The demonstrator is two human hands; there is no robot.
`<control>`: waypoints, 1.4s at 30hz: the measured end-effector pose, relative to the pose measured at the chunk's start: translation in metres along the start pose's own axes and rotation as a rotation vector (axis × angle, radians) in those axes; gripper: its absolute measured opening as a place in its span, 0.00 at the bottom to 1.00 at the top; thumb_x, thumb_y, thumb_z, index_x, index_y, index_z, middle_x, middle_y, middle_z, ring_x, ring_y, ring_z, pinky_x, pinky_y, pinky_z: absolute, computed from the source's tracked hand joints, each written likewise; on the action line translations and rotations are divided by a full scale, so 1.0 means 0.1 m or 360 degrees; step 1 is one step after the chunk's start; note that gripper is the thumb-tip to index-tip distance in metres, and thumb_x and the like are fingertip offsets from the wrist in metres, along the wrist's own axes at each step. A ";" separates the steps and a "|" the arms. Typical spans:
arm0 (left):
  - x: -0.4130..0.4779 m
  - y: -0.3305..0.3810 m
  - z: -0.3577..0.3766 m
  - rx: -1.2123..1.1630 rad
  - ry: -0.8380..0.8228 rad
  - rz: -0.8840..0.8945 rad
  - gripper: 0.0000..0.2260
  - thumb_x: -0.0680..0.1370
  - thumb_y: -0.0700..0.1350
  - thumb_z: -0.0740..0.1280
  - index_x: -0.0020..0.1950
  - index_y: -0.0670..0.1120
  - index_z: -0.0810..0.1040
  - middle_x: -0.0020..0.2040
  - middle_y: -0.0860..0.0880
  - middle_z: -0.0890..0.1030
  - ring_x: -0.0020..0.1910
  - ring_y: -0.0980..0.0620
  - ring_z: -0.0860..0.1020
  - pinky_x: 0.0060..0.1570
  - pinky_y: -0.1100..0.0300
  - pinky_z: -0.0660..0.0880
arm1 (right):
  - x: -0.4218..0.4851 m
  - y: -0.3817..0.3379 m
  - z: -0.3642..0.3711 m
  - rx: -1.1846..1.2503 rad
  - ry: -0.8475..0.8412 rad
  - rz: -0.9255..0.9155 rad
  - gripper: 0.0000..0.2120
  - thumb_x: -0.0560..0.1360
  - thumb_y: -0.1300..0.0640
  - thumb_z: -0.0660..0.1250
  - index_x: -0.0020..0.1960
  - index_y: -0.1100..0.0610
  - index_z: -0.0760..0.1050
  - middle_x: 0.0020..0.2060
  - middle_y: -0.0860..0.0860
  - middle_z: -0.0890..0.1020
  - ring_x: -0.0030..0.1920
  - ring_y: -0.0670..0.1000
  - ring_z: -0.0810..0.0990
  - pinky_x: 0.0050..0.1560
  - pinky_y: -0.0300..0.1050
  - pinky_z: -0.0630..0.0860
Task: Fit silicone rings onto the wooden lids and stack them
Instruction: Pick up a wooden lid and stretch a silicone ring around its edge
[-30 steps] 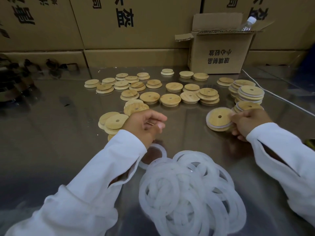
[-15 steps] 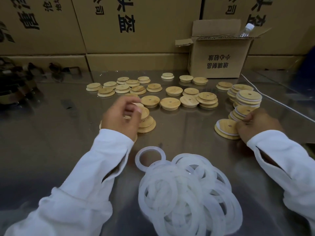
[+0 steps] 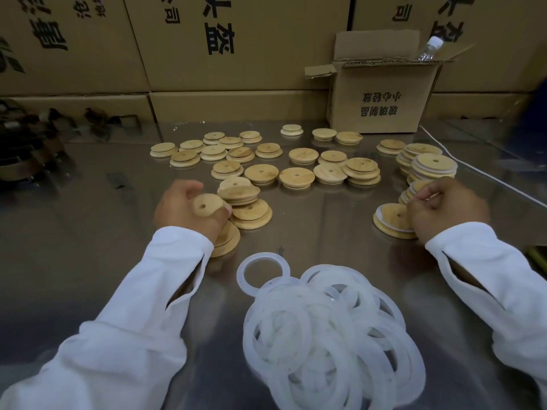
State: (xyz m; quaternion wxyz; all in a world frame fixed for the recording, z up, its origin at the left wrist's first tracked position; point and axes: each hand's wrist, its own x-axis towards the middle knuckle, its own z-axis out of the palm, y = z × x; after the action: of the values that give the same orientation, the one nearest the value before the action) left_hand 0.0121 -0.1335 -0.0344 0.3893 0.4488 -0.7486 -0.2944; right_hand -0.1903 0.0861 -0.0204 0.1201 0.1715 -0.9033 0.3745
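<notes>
Most of the job is left, I judge. Left: I have the left hand point(image 3: 189, 213) curled round one bare round wooden lid with a centre hole point(image 3: 207, 205), held just above a loose heap of bare lids point(image 3: 250, 208). Far middle: many more bare wooden lids point(image 3: 296, 176) are spread on the shiny steel table point(image 3: 88, 238), none with rings. Near middle: the big pile of translucent white silicone rings point(image 3: 325, 335) is unused. Right: the right hand point(image 3: 447, 210) has its fingers curled at the edge of a ringed lid point(image 3: 390, 221) lying on the table; grip or touch, I cannot tell. Just beyond are short stacks of ringed lids point(image 3: 433, 167), the done part. Writing: the tall brown cartons point(image 3: 266, 39) at the back show big black characters, cropped, 盔 legible. The small open cardboard box point(image 3: 381, 93), far right, reads 玻璃制品 and 小心轻放, upside down.
</notes>
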 end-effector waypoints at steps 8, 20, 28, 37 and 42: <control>-0.32 0.31 0.05 -0.0475 -0.0071 0.0799 0.30 0.64 0.47 0.76 0.62 0.58 0.67 0.55 0.61 0.75 0.57 0.66 0.72 0.57 0.73 0.66 | -0.31 -0.28 0.05 0.0790 0.0005 -0.0279 0.04 0.72 0.58 0.68 0.43 0.54 0.72 0.29 0.49 0.75 0.29 0.47 0.72 0.30 0.33 0.69; -0.53 0.44 0.13 -0.0792 -0.0908 0.0900 0.38 0.58 0.50 0.78 0.63 0.61 0.62 0.62 0.57 0.71 0.61 0.63 0.72 0.60 0.69 0.69 | -0.67 -0.46 0.20 0.1284 -0.0937 -0.0362 0.05 0.70 0.58 0.69 0.44 0.52 0.75 0.25 0.48 0.77 0.26 0.46 0.75 0.32 0.36 0.74; -0.44 0.38 0.15 -0.1205 -0.1047 -0.0185 0.10 0.63 0.50 0.69 0.37 0.45 0.80 0.33 0.48 0.82 0.34 0.51 0.81 0.33 0.54 0.80 | -0.69 -0.44 0.23 0.0980 -0.0907 -0.0492 0.14 0.62 0.39 0.67 0.41 0.47 0.75 0.28 0.49 0.79 0.30 0.48 0.76 0.34 0.45 0.75; -0.38 0.34 0.23 -0.1263 -0.0747 -0.0541 0.08 0.74 0.45 0.68 0.37 0.42 0.76 0.40 0.43 0.80 0.40 0.46 0.80 0.28 0.56 0.79 | -0.65 -0.39 0.15 0.0111 -0.1046 -0.0877 0.04 0.67 0.47 0.71 0.38 0.44 0.76 0.44 0.41 0.73 0.37 0.43 0.71 0.39 0.33 0.67; -0.39 0.36 0.23 -0.1285 -0.0749 -0.0599 0.09 0.75 0.45 0.66 0.39 0.41 0.74 0.47 0.38 0.78 0.45 0.40 0.79 0.26 0.54 0.79 | -0.69 -0.44 0.18 0.0200 -0.1048 -0.0798 0.09 0.67 0.52 0.73 0.32 0.44 0.75 0.43 0.43 0.75 0.39 0.45 0.72 0.45 0.40 0.72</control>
State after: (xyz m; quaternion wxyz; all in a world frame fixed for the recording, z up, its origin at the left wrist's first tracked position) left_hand -0.0118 -0.0812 -0.0306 0.2927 0.3111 -0.5485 -0.7188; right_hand -0.1119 0.0596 -0.0287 -0.0983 0.5037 -0.7990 0.3133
